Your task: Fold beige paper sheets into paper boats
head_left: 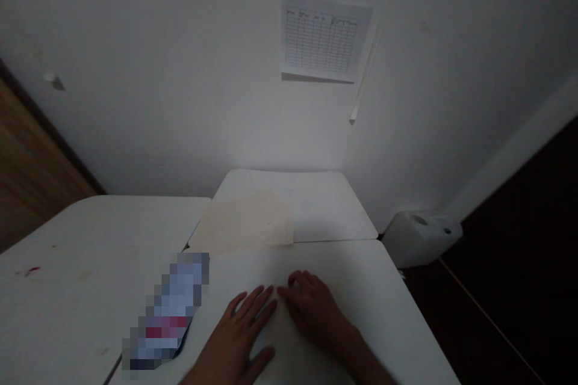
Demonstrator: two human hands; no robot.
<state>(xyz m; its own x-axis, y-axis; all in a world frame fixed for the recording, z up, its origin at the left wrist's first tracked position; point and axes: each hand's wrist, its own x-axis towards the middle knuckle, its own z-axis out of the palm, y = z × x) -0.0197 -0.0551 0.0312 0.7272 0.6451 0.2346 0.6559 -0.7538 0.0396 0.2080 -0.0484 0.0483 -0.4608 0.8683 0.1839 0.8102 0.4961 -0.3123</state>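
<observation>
Down on the table (361, 289), left hand (241, 328) spread wide, right hand (313, 307) loosely bent, both looking empty; blurred item (169, 313) untouched near the left, sheet (246, 222) flat beyond, nothing lifted yet!

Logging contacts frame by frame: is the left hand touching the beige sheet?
Apart: the head view plainly shows bare white tabletop between the left hand and the beige sheet.
</observation>
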